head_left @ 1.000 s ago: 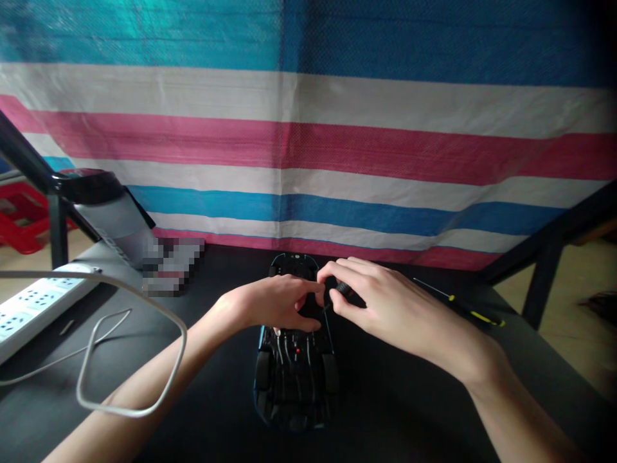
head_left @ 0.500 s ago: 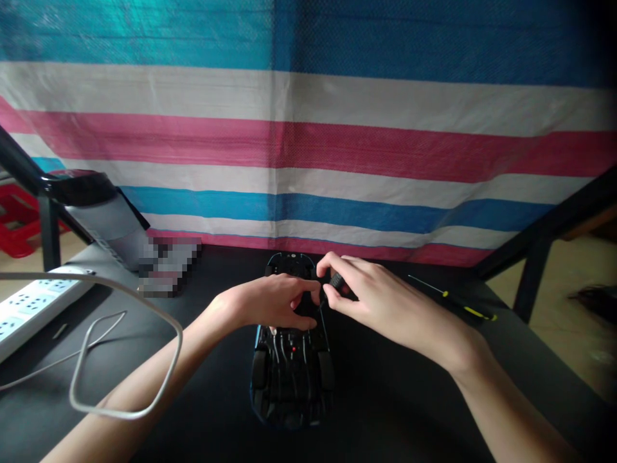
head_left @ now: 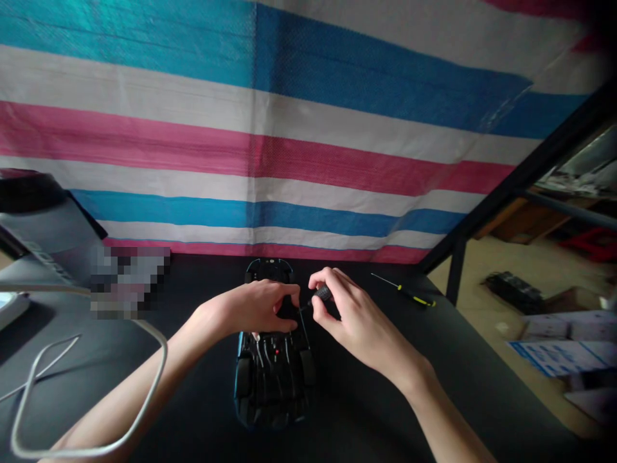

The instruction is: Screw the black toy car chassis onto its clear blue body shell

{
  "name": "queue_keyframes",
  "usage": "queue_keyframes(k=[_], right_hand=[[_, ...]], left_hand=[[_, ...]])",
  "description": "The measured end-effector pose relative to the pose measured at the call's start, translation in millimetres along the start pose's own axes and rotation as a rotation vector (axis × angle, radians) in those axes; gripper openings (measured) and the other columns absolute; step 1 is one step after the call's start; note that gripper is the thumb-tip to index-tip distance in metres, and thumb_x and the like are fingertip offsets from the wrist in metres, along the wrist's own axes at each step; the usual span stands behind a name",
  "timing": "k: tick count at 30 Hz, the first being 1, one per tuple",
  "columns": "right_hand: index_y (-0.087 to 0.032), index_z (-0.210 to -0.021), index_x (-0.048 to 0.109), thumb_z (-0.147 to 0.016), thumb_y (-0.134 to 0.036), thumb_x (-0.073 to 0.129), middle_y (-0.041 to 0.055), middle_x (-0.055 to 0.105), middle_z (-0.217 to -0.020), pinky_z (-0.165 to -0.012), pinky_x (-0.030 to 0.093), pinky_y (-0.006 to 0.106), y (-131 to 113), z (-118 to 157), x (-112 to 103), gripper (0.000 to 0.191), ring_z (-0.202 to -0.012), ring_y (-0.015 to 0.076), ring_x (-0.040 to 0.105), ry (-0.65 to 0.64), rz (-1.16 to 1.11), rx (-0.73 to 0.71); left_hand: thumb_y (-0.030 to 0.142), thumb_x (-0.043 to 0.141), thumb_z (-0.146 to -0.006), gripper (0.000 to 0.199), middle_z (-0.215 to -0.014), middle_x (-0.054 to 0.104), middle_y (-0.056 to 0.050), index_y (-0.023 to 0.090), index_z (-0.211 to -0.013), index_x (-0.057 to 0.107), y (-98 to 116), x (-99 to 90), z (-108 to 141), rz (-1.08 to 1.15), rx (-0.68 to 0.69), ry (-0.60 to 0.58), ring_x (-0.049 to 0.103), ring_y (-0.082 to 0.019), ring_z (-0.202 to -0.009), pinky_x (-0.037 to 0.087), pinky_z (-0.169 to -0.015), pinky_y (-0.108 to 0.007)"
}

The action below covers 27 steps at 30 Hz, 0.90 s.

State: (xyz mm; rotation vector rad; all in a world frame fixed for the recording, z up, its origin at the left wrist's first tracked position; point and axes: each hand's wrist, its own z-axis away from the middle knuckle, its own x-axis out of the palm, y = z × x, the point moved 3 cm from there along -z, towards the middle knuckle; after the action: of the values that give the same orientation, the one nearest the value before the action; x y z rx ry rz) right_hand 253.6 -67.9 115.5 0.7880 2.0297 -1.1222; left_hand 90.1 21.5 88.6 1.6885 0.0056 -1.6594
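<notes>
A dark toy car [head_left: 276, 379] with blue edges lies upside down on the black table, its wheels and underside showing. My left hand [head_left: 255, 307] rests across the middle of that underside. Its thumb and fingers curl over the side of the car, and part of the body beneath is hidden. Just right of the car, my right hand [head_left: 349, 315] pinches a small black ribbed piece [head_left: 322, 294] between thumb and fingers. A thin dark lead or shaft runs from this piece toward the car; which of the two I cannot tell.
A screwdriver [head_left: 409, 294] with a black and yellow handle lies to the right on the table [head_left: 380, 399]. At left are a white cable [head_left: 161, 373], a power strip [head_left: 12, 307] and a grey container [head_left: 53, 238]. A striped sheet [head_left: 308, 161] hangs behind.
The view has turned to the right, so things appear further left and more floor shows at right. My right hand sits slightly further from my left, still pinching the black piece.
</notes>
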Motion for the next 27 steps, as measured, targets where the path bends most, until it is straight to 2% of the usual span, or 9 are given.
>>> queue_keyframes(k=[4, 6, 8, 12, 13, 16, 18, 23, 27], right_hand=[[-0.026, -0.108, 0.057, -0.103, -0.027, 0.052, -0.0006, 0.068, -0.098, -0.077, 0.048, 0.029, 3.1, 6.6, 4.7, 0.007, -0.084, 0.0164, 0.065, 0.055, 0.028, 0.113], [-0.026, -0.103, 0.059, -0.104, -0.032, 0.052, -0.0012, 0.068, -0.092, -0.072, 0.047, 0.029, 3.0, 5.0, 4.5, 0.009, -0.077, 0.0161, 0.065, 0.076, 0.045, 0.141], [-0.025, -0.104, 0.059, -0.103, -0.029, 0.052, 0.0004, 0.068, -0.096, -0.074, 0.048, 0.028, 1.7, 2.2, 3.5, 0.008, -0.080, 0.0163, 0.065, 0.090, 0.030, 0.128], [-0.024, -0.111, 0.057, -0.100, -0.020, 0.051, 0.0048, 0.066, -0.111, -0.088, 0.049, 0.031, -0.6, -1.0, 2.5, 0.013, -0.098, 0.0190, 0.065, 0.094, 0.042, 0.060], [-0.024, -0.112, 0.057, -0.100, -0.022, 0.051, 0.0041, 0.067, -0.105, -0.085, 0.049, 0.031, 0.2, -1.0, 2.8, 0.013, -0.094, 0.0192, 0.065, 0.094, 0.074, 0.073], [-0.026, -0.108, 0.058, -0.101, -0.035, 0.054, -0.0034, 0.062, -0.073, -0.062, 0.045, 0.028, 4.9, -0.7, 4.7, 0.012, -0.063, 0.0167, 0.061, 0.088, 0.160, 0.172], [-0.026, -0.107, 0.058, -0.102, -0.037, 0.054, -0.0064, 0.056, -0.063, -0.056, 0.040, 0.026, 6.2, -1.0, 6.9, 0.013, -0.054, 0.0149, 0.056, 0.067, 0.141, 0.199], [-0.027, -0.114, 0.058, -0.101, -0.032, 0.053, -0.0031, 0.065, -0.078, -0.061, 0.041, 0.026, 2.8, -2.0, 9.5, 0.015, -0.063, 0.0147, 0.062, 0.101, 0.104, 0.184], [-0.027, -0.104, 0.062, -0.103, -0.039, 0.051, -0.0042, 0.063, -0.069, -0.056, 0.037, 0.026, 1.8, -2.5, 10.1, 0.016, -0.057, 0.0139, 0.058, 0.133, 0.140, 0.175]], left_hand=[[0.042, 0.070, -0.085, 0.034, -0.085, 0.068, 0.001, 0.026, -0.114, 0.064, -2.5, -0.4, -0.6, 0.002, 0.017, -0.005, 0.066, -0.016, -0.071, 0.041, -0.059, -0.024], [0.041, 0.069, -0.085, 0.035, -0.084, 0.068, 0.001, 0.026, -0.116, 0.063, -1.3, -0.3, 0.0, 0.009, 0.008, -0.010, 0.064, -0.015, -0.066, 0.040, -0.057, -0.023], [0.040, 0.068, -0.085, 0.034, -0.084, 0.068, 0.001, 0.026, -0.115, 0.062, 1.5, -0.7, 1.0, 0.008, -0.013, -0.015, 0.064, -0.015, -0.064, 0.039, -0.056, -0.023], [0.041, 0.070, -0.083, 0.032, -0.082, 0.070, 0.000, 0.025, -0.110, 0.064, 6.4, -2.0, 2.8, -0.039, -0.030, 0.005, 0.067, -0.017, -0.073, 0.040, -0.060, -0.024], [0.041, 0.070, -0.083, 0.032, -0.083, 0.070, 0.000, 0.026, -0.111, 0.065, 6.5, -1.8, 2.9, -0.043, -0.031, 0.006, 0.067, -0.018, -0.073, 0.040, -0.060, -0.024], [0.039, 0.071, -0.082, 0.033, -0.085, 0.072, 0.000, 0.026, -0.113, 0.064, 4.9, -0.4, 2.7, -0.044, -0.025, 0.008, 0.068, -0.018, -0.073, 0.040, -0.059, -0.025], [0.038, 0.071, -0.082, 0.034, -0.086, 0.073, 0.000, 0.026, -0.113, 0.064, 4.2, 0.2, 2.8, -0.055, -0.020, 0.015, 0.069, -0.019, -0.076, 0.041, -0.061, -0.025], [0.040, 0.070, -0.083, 0.035, -0.088, 0.073, -0.001, 0.026, -0.115, 0.065, 5.9, -0.8, 4.2, -0.081, -0.026, 0.008, 0.070, -0.021, -0.080, 0.042, -0.063, -0.026], [0.038, 0.070, -0.083, 0.035, -0.089, 0.073, -0.001, 0.027, -0.116, 0.065, 6.0, -1.2, 4.2, -0.071, -0.031, 0.002, 0.069, -0.020, -0.077, 0.041, -0.062, -0.026]])
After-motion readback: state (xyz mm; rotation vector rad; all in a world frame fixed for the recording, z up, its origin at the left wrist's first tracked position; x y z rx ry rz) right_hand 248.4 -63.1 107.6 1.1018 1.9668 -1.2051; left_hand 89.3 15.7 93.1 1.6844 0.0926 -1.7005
